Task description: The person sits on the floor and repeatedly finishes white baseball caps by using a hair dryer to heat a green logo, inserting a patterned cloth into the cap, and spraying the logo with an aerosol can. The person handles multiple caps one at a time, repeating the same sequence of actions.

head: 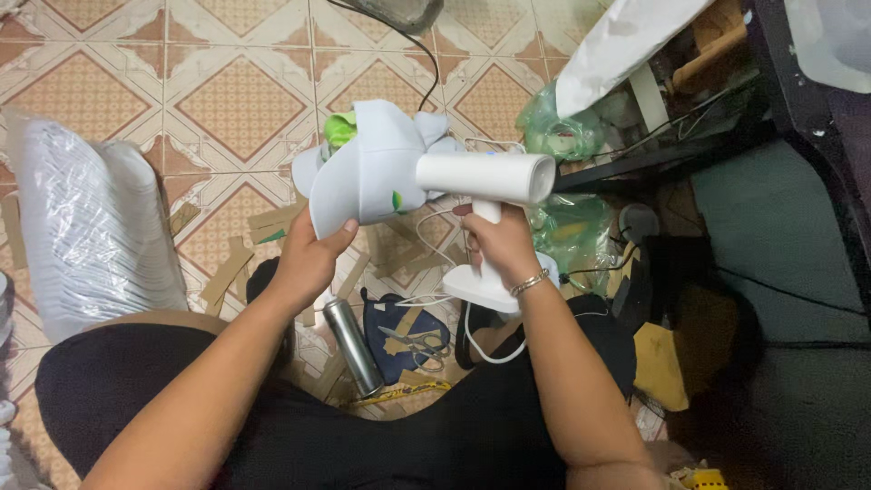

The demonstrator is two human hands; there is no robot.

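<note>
A: What is held in the left hand (308,259)?

B: A white cap (367,172) with a small green mark on its brim is gripped there. The fingers are curled under the brim and the thumb is pressed on top of it, so the hand is closed around the brim's edge. Something bright green (341,129) is seen at the top of the cap, partly hidden.

A: And the right hand (499,245)?

B: It is wrapped around the handle of a white handheld garment steamer (485,177). The fingers are closed tightly about the handle, and a bracelet (530,284) is worn on the wrist. The steamer's barrel is laid across the crown of the cap, touching it, with the open end turned toward the right of the view.

A: Where is the cap placed in relation to the body?

B: It is held up in front of the person, above the lap and the tiled floor (227,91), between the two hands.

A: What is seen below the hands?

B: A white cord (472,345) is looped down from the steamer's base. A metal flask (352,345) is laid on the floor just beside a dark blue cloth (381,318), on which a pair of scissors (417,343) is rested. Cardboard scraps (227,277) are scattered near them.

A: And at the sides?

B: A stack wrapped in clear plastic (91,227) is stood at the left. Green plastic bags (562,132) are lying at the right, near a dark shelf frame (671,150).
</note>
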